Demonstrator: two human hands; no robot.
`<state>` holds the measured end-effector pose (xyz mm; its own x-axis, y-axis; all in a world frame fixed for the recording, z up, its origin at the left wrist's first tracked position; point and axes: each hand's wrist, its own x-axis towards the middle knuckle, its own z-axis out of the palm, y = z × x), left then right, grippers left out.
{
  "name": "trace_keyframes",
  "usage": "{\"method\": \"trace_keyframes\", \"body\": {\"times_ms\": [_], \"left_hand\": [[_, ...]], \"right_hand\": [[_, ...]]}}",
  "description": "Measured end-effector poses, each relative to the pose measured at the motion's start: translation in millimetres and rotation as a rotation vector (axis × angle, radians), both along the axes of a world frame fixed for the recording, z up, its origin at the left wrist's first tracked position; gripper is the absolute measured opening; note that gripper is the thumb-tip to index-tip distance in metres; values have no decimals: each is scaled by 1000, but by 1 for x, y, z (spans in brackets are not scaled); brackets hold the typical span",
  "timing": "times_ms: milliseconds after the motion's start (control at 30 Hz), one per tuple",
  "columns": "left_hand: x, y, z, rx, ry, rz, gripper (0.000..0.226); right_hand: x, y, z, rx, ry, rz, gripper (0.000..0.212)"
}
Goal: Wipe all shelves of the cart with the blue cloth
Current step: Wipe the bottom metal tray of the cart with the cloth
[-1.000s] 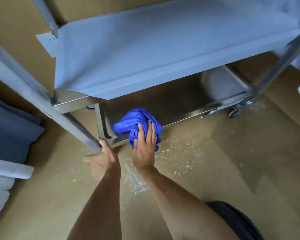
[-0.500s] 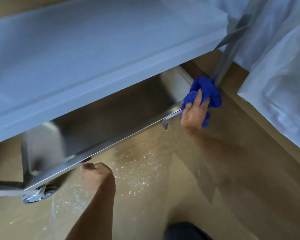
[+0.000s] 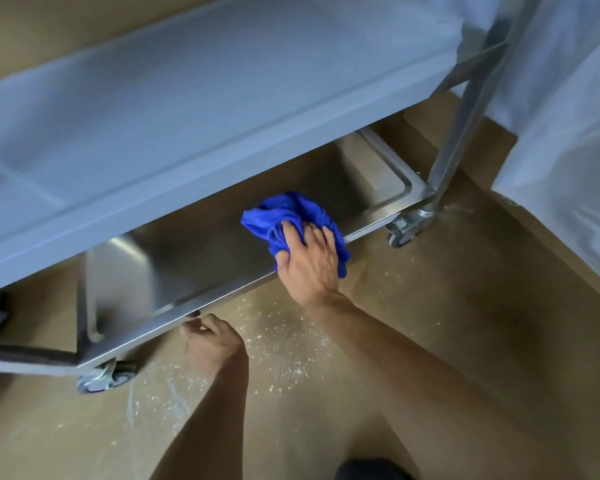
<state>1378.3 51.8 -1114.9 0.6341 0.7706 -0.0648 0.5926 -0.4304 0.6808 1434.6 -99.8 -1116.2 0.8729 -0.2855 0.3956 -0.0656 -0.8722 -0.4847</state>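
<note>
Your right hand [image 3: 310, 261] has slid the crumpled blue cloth [image 3: 284, 216] back from the far right corner to the middle of the shiny metal cart's bottom shelf [image 3: 201, 244], at its front rim. It presses down on the cloth, fingers gripping it. Your left hand [image 3: 212, 344] stays curled at the front rim, now touching its edge. White crumbs [image 3: 284, 344] speckle the brown floor [image 3: 465, 306].

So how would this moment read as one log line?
right hand: wiping bottom shelf front rim with blue cloth | left hand: gripping rim
</note>
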Motion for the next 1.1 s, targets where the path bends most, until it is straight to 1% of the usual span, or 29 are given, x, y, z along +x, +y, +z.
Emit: {"method": "trace_keyframes", "body": {"times_ms": [67,133,167,267,333,400,433,500,567,633,667,700,767,833,900,933,1000,1100], "left_hand": [[1,5,3,-28,-30,22,32],[0,11,0,-39,-70,5,36],[0,14,-3,-43,-98,0,37],[1,12,1,-101,-144,15,35],[2,11,0,-122,-138,30,32],[4,13,0,-139,-140,31,32],[4,14,-2,-136,-152,29,31],[5,15,-7,-128,-160,21,31],[7,20,-8,-129,-148,3,36],[10,31,-5,-125,-34,-20,39],[10,35,1,-91,49,-47,36],[11,39,7,-28,90,-89,36],[13,45,23,133,58,-148,43],[25,47,44,232,34,-160,36],[46,53,62,286,65,-189,25],[58,54,68,318,74,-215,24],[80,43,79,359,59,-281,32],[96,15,74,379,20,-381,28]], "right_hand": [[7,-24,0,-6,41,-138,56],[18,-51,8,37,76,-319,57],[25,-60,13,46,119,-368,57],[51,-72,27,-5,315,-382,60],[70,-65,35,-106,478,-373,65],[85,-36,39,-190,578,-310,67],[90,-11,40,-192,594,-254,65],[88,51,40,-138,549,-96,62],[76,115,43,-80,468,119,62],[63,155,48,-38,421,316,64],[61,160,48,0,410,350,66],[61,159,49,42,399,346,68],[65,139,48,92,377,252,70],[70,104,45,101,351,77,69],[75,59,44,114,334,-117,71],[77,33,45,113,314,-223,74],[80,-22,46,111,268,-431,81],[85,-88,42,124,236,-613,90]]}}
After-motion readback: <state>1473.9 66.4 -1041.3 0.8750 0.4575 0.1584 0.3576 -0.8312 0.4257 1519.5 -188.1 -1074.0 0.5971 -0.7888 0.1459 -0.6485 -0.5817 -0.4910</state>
